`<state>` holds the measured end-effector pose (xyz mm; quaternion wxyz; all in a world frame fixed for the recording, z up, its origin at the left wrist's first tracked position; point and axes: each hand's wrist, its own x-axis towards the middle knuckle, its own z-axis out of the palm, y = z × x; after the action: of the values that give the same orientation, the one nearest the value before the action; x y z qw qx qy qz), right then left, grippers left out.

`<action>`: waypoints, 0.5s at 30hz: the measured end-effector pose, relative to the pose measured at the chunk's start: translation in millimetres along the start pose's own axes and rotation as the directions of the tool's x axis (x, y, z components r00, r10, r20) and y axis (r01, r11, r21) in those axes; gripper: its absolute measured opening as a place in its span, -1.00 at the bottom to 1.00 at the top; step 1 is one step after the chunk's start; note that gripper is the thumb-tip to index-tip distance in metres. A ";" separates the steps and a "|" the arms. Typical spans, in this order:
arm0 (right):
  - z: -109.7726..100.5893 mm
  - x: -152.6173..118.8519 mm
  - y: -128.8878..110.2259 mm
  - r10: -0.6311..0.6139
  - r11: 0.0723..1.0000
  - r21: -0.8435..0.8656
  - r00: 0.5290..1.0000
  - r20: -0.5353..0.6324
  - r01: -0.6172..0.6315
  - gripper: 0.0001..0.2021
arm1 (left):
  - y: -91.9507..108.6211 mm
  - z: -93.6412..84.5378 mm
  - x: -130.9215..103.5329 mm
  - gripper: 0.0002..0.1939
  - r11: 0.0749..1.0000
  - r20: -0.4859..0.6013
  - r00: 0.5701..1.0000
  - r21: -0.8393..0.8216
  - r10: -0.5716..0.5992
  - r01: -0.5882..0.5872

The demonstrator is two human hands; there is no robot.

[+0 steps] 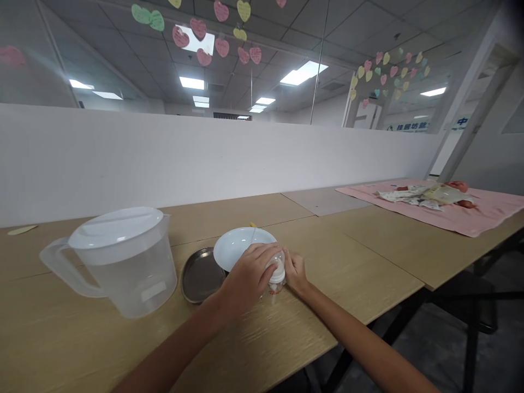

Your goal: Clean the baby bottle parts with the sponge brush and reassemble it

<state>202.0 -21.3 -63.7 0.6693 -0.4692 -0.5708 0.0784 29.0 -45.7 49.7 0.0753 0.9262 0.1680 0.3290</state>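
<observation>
Between my hands is a small clear baby bottle with a see-through dome cap, a white collar and red print on its side. My left hand wraps over its left side and top, fingers curled around the cap. From the right, my right hand is closed against the bottle near the cap, its fingertips partly hidden. Just behind my left hand sits a white bowl, with a thin stick-like thing with a yellow tip at its far rim. A shallow metal tray lies left of my left hand, partly under the bowl.
A large translucent lidded pitcher stands on the left of the wooden table. Far right, a doll in pale clothes lies on a pink cloth. A white wall runs behind. The table's front edge is close by.
</observation>
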 end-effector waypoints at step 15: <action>5.6 -2.2 -0.7 0.137 0.987 0.088 0.991 0.010 -0.137 -0.51 | -22.2 3.8 -1.0 -0.65 0.957 0.016 0.999 -0.284 -0.050 0.052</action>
<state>196.3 -20.0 -65.2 0.6812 -0.4770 -0.5347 0.1504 24.9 -25.5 40.6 0.2169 0.9024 0.1425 0.3439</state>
